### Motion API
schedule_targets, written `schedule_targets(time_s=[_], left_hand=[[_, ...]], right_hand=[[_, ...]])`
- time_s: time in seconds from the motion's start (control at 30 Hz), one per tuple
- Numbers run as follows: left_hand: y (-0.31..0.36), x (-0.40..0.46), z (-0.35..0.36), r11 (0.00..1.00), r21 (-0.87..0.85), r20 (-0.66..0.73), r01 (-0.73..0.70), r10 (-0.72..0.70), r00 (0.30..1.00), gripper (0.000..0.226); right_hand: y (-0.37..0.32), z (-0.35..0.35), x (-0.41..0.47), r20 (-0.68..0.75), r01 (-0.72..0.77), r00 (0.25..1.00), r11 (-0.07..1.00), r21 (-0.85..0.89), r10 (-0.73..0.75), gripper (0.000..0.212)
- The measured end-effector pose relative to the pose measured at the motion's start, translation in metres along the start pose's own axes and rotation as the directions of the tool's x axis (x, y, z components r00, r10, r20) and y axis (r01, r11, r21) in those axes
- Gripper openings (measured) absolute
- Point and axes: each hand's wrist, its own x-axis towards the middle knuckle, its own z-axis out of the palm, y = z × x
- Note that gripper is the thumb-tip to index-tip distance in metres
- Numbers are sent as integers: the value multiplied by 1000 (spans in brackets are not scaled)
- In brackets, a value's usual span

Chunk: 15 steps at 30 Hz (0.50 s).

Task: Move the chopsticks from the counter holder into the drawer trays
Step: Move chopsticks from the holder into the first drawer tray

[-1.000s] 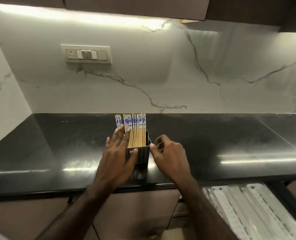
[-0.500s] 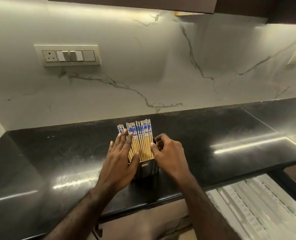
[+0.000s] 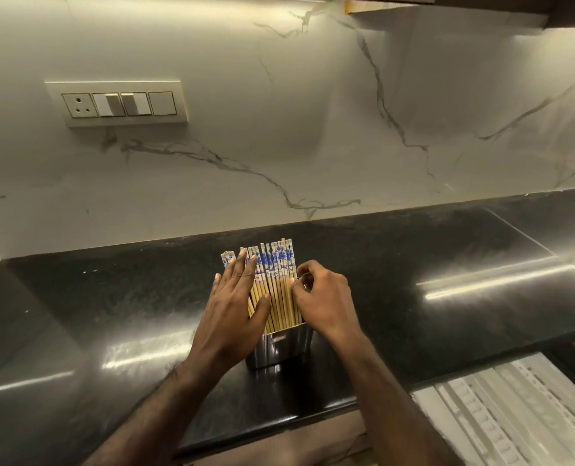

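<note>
Head view: black glossy table [image 3: 414, 264] under a veined marble wall [image 3: 279, 129]; my left hand [image 3: 235, 311] lies spread against the chopsticks [image 3: 276, 280] in the holder [image 3: 282, 348], right fingers [image 3: 296, 287] curled at their edge, grip unclear.

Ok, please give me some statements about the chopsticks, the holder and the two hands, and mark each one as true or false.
1. The chopsticks stand upright in a shiny metal holder on the black counter. True.
2. The left hand lies flat on the counter, apart from the chopsticks. False: its fingers and thumb rest against the left side of the bundle.
3. The right hand touches the right side of the bundle. True.
4. The white drawer trays already hold several chopsticks. False: the visible part shows none.
5. The chopsticks have plain red tops. False: the tops are white with a blue pattern.
</note>
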Motion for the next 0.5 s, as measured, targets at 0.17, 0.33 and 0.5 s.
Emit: schedule_targets(time_s=[0.17,0.33,0.5], left_hand=[[-6,19,7,999,5,-27,40,-40,999,69],[-10,33,17,998,12,-35,64,-64,997,69],[-6,48,33,998,10,-34,56,-55,998,69]], right_hand=[[9,11,28,3,22,1000,1000,10,-22,29],[24,23,58,7,-19,1000,999,39,19,34],[33,34,85,106,-112,989,990,83,103,53]])
